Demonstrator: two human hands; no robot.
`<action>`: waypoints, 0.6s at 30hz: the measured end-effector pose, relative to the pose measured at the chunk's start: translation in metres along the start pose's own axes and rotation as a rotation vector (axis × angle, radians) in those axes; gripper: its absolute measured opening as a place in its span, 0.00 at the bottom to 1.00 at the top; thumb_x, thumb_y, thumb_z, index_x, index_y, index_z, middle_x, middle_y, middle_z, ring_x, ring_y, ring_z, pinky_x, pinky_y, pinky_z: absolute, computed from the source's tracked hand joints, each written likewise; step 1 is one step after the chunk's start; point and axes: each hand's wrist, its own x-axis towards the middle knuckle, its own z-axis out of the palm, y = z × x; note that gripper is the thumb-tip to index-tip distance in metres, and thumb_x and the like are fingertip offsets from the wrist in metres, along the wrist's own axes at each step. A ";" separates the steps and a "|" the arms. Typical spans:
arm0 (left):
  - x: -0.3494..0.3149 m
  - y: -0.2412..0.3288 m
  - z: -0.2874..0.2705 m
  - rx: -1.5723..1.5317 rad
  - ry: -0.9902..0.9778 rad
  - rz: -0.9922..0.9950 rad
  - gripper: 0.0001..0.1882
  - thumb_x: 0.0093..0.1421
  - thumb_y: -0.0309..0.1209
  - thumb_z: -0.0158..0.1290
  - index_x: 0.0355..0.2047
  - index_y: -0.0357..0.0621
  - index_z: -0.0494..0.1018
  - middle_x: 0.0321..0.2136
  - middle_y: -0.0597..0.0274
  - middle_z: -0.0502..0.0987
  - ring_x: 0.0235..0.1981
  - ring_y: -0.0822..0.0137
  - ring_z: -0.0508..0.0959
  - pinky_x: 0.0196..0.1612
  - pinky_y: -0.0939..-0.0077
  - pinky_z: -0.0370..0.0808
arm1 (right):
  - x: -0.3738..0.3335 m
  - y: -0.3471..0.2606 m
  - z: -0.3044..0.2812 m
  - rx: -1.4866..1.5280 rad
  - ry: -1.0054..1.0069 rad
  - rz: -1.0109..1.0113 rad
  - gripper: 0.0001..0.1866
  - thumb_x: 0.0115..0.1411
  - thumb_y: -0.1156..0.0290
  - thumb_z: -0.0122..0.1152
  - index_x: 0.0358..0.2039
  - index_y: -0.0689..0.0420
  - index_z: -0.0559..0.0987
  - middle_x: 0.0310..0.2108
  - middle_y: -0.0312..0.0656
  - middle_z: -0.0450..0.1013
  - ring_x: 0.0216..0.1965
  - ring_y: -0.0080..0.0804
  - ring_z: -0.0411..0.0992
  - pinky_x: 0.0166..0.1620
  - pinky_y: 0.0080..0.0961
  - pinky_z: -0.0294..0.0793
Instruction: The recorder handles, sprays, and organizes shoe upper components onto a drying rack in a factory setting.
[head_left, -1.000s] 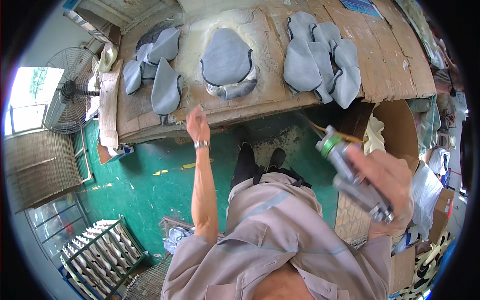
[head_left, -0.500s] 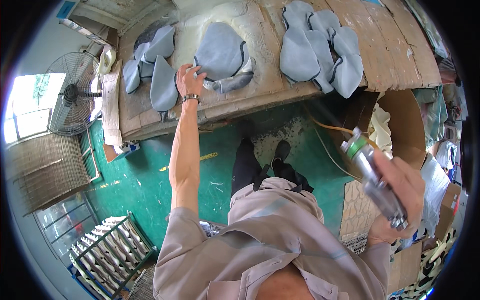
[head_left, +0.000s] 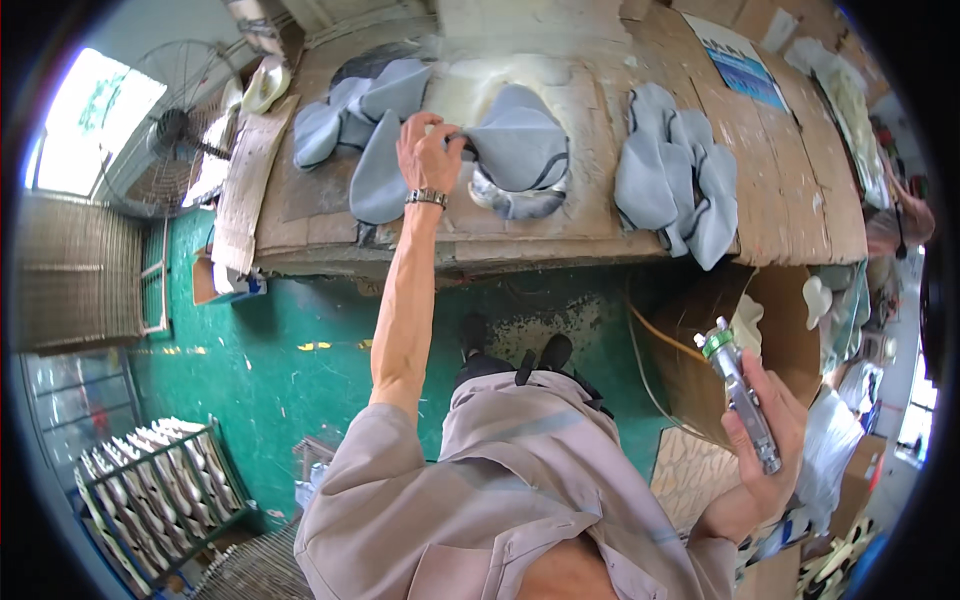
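My left hand (head_left: pixel 430 160), wearing a metal watch, pinches the left corner of a grey fabric piece (head_left: pixel 520 140) with black edging. The piece lies partly creased over a rounded form with a white and dark mottled surface (head_left: pixel 520 202), whose near edge shows below it. Held upright at my right side, away from the table, is a metal spray gun (head_left: pixel 742 400) with a green ring. The fingers of my right hand (head_left: pixel 770 440) wrap around its body. Similar grey pieces (head_left: pixel 378 180) lie just left of my left hand, and a pile of them (head_left: pixel 655 170) lies to the right.
The work table (head_left: pixel 590 235) is covered in worn cardboard. An orange hose (head_left: pixel 665 333) runs near the spray gun, before a big cardboard box (head_left: pixel 690 375) with pale shapes inside. A fan (head_left: pixel 175 130) stands left, and a rack of pale curved parts (head_left: pixel 160 490) at lower left.
My left hand has shifted up along the left edge of the grey piece, and that edge is now drawn up and creased. The spray gun is steadier and more upright. My view has tilted.
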 end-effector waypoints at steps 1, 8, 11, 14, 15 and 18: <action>0.007 -0.012 -0.020 -0.008 0.066 0.045 0.09 0.45 0.30 0.67 0.29 0.51 0.84 0.41 0.65 0.77 0.50 0.58 0.74 0.52 0.59 0.70 | 0.002 -0.008 0.007 0.013 -0.036 0.012 0.28 0.58 0.73 0.63 0.59 0.69 0.73 0.31 0.45 0.71 0.29 0.33 0.68 0.34 0.25 0.66; -0.030 -0.164 -0.129 0.278 0.332 0.065 0.15 0.46 0.32 0.68 0.37 0.59 0.82 0.41 0.64 0.76 0.50 0.57 0.74 0.54 0.57 0.69 | 0.025 -0.050 0.049 -0.027 -0.097 -0.031 0.29 0.58 0.73 0.64 0.59 0.68 0.73 0.32 0.46 0.73 0.30 0.33 0.70 0.35 0.25 0.68; -0.088 -0.253 -0.143 0.508 0.128 -0.093 0.17 0.48 0.34 0.67 0.41 0.60 0.82 0.40 0.62 0.75 0.48 0.56 0.74 0.53 0.56 0.70 | 0.033 -0.068 0.056 -0.020 -0.093 -0.027 0.30 0.55 0.75 0.66 0.59 0.68 0.73 0.33 0.46 0.73 0.30 0.35 0.71 0.35 0.25 0.68; -0.135 -0.331 -0.145 0.651 -0.208 -0.320 0.20 0.46 0.36 0.69 0.42 0.60 0.83 0.42 0.61 0.75 0.48 0.55 0.74 0.49 0.57 0.73 | 0.042 -0.088 0.064 -0.062 -0.047 -0.015 0.31 0.51 0.78 0.67 0.58 0.67 0.74 0.33 0.47 0.73 0.30 0.37 0.71 0.36 0.26 0.69; -0.140 -0.337 -0.137 0.659 -0.223 -0.369 0.20 0.46 0.36 0.69 0.43 0.62 0.83 0.42 0.60 0.75 0.48 0.55 0.74 0.49 0.57 0.74 | 0.044 -0.091 0.062 -0.059 -0.071 0.000 0.31 0.48 0.81 0.66 0.57 0.67 0.75 0.33 0.47 0.73 0.31 0.37 0.71 0.36 0.26 0.69; -0.139 -0.363 -0.107 0.444 -0.244 -0.645 0.25 0.45 0.31 0.68 0.47 0.66 0.82 0.47 0.53 0.75 0.51 0.49 0.75 0.56 0.58 0.74 | 0.052 -0.099 0.061 -0.039 -0.041 0.012 0.32 0.48 0.82 0.65 0.57 0.67 0.75 0.33 0.47 0.74 0.31 0.37 0.71 0.36 0.26 0.69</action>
